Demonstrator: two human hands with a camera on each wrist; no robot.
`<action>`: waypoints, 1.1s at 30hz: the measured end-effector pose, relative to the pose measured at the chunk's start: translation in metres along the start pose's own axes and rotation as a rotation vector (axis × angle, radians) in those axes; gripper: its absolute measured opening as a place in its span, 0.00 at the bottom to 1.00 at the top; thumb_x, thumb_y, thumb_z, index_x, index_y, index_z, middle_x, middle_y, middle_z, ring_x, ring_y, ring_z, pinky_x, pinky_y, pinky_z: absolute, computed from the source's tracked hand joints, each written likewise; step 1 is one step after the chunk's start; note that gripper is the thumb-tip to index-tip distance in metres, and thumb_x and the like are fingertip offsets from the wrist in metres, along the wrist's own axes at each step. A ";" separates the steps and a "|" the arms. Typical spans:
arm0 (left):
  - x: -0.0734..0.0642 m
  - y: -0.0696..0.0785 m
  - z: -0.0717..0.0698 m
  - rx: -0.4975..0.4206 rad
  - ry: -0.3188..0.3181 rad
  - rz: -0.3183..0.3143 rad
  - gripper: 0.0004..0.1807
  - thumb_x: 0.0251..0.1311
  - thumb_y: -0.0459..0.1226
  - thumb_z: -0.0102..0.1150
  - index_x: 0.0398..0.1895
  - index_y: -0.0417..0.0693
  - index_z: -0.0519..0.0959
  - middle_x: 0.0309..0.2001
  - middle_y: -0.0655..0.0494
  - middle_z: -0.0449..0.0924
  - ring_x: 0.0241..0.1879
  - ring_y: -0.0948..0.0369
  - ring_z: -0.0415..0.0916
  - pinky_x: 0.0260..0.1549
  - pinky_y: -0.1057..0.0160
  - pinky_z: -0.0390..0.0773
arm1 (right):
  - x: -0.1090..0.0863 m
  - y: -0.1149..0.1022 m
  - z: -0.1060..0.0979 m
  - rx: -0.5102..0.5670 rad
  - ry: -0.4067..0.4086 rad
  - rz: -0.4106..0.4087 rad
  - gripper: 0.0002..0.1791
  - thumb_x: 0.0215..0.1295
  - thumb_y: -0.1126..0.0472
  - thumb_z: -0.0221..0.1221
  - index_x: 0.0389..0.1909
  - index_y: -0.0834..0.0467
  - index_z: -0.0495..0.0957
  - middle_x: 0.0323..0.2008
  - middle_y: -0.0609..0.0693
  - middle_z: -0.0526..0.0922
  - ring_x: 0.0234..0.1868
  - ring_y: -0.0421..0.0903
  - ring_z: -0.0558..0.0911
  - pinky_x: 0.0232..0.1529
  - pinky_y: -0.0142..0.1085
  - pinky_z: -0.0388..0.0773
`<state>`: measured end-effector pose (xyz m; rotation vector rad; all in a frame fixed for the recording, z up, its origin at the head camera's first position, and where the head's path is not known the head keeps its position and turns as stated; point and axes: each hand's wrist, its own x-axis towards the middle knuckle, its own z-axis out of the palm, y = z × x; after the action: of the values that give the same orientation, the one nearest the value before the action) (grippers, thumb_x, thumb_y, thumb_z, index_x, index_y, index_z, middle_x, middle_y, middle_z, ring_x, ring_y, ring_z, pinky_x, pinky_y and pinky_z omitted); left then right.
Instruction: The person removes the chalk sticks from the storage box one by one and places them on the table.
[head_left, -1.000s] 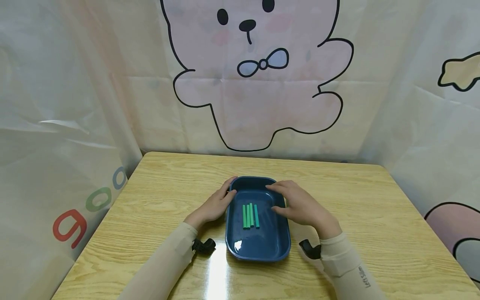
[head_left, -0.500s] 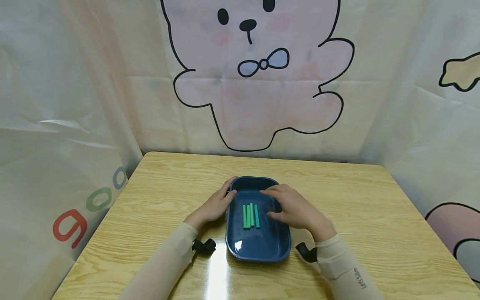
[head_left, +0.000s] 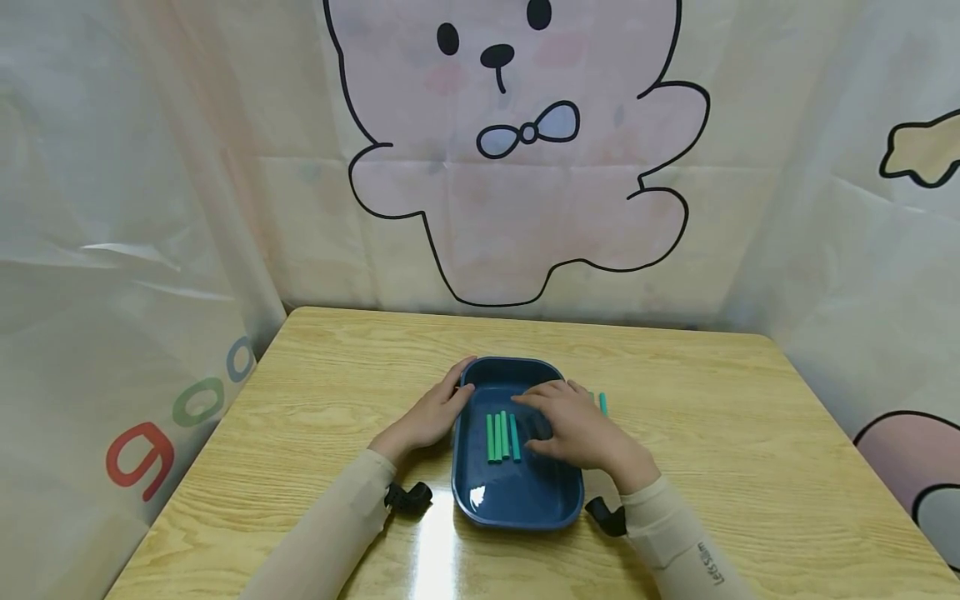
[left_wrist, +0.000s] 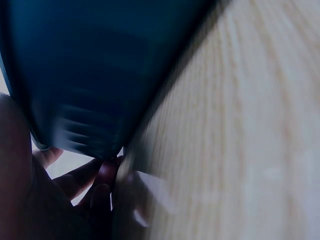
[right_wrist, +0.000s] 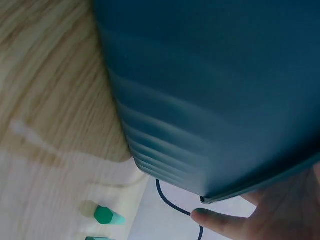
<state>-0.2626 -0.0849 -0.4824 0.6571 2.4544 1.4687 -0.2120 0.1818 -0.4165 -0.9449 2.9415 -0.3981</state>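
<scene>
Cartoon bear printed on the pale backdrop (head_left: 300,208), wood-grain table (head_left: 337,392) below it, and pretty much bang in the middle I've got a dark blue tray (head_left: 517,500). Watching remotely, I see the left hand (head_left: 423,414) holding the tray's left wall, thumb over the rim and fingers outside. The right hand (head_left: 581,427) is across the right rim, fingers loosely bent over the inside, nothing held.

Four green sticks (head_left: 497,438) lie in the tray, three side by side and a bluer one a little apart on the right. For me it all hinges on this: they're just left of the right thumb and fingertips, long axes running near to far, so I'd say the right hand is the closer one and a pinch would have to come in sideways. Can't judge its height above them.

There's also a teal stick (head_left: 603,404) on the table past the tray's right side, plus another one mostly hidden behind the right hand.
</scene>
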 end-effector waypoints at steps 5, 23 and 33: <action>0.000 0.001 0.000 0.004 -0.002 0.012 0.29 0.84 0.50 0.36 0.84 0.70 0.48 0.80 0.51 0.59 0.78 0.49 0.60 0.74 0.40 0.62 | 0.001 -0.002 0.003 0.004 -0.008 0.009 0.36 0.61 0.49 0.74 0.69 0.53 0.77 0.65 0.52 0.80 0.70 0.58 0.73 0.71 0.72 0.57; -0.001 0.002 0.000 0.021 -0.003 0.007 0.30 0.84 0.51 0.35 0.84 0.70 0.47 0.81 0.50 0.57 0.79 0.47 0.59 0.75 0.40 0.62 | 0.003 -0.004 0.014 -0.015 -0.006 0.005 0.36 0.58 0.47 0.76 0.68 0.51 0.79 0.63 0.49 0.82 0.69 0.56 0.73 0.71 0.77 0.49; -0.001 0.002 0.000 0.013 -0.002 0.016 0.30 0.84 0.51 0.35 0.84 0.69 0.47 0.80 0.49 0.61 0.77 0.48 0.62 0.74 0.39 0.63 | 0.003 -0.005 0.016 -0.016 -0.003 0.017 0.37 0.57 0.44 0.77 0.67 0.49 0.79 0.63 0.47 0.83 0.69 0.57 0.72 0.72 0.77 0.45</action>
<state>-0.2613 -0.0844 -0.4804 0.6820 2.4649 1.4586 -0.2097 0.1720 -0.4305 -0.9207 2.9525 -0.3735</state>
